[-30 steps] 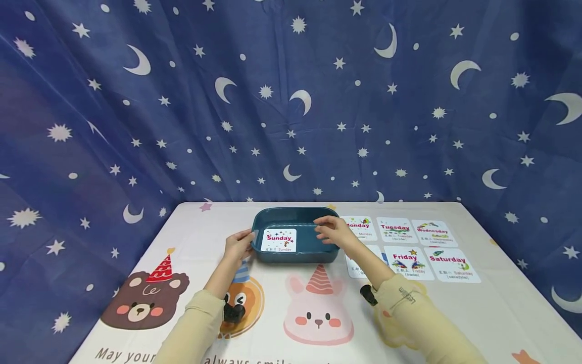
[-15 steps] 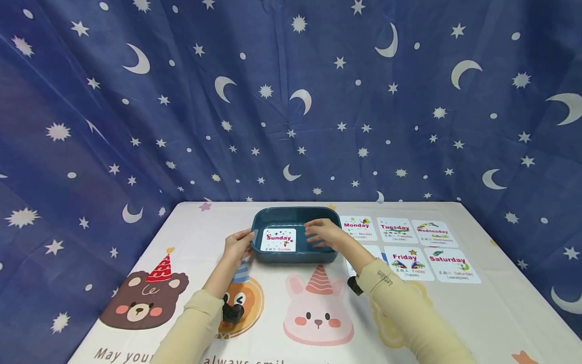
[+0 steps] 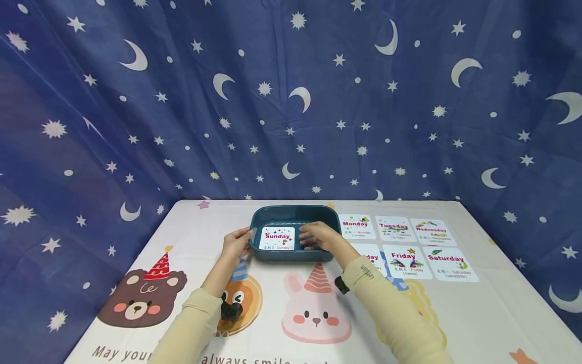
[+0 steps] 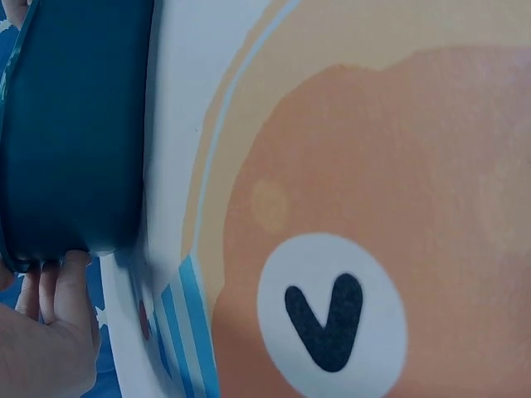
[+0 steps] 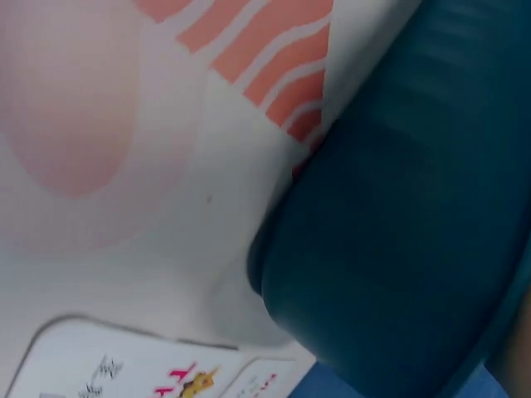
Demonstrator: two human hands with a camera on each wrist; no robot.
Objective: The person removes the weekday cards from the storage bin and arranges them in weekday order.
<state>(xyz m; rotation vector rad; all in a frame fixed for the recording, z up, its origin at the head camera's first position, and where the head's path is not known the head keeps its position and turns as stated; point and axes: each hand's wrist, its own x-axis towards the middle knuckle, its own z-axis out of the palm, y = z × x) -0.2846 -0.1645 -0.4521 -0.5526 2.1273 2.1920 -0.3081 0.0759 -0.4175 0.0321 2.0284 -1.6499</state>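
Observation:
A dark teal rectangular basin (image 3: 293,256) stands at the back middle of the table. Inside it, toward the left, a white card reading "Sunday" (image 3: 277,238) is visible. My left hand (image 3: 235,244) grips the basin's left end, its fingertips against the outer wall in the left wrist view, where the basin (image 4: 75,149) fills the upper left. Over the basin's right part, my right hand (image 3: 320,236) reaches in with loosely bent fingers, just right of the Sunday card. What lies under those fingers is hidden. The basin's outside (image 5: 390,215) fills much of the right wrist view.
Two rows of weekday cards lie right of the basin, among them Monday (image 3: 356,226), Tuesday (image 3: 394,230), Wednesday (image 3: 433,232), Friday (image 3: 406,261) and Saturday (image 3: 450,263). My right forearm partly covers another card (image 3: 375,258). A starry blue curtain (image 3: 291,126) hangs behind the table.
My right hand has moved left and lower into the basin, toward the Sunday card. The left hand keeps its hold on the basin's left end.

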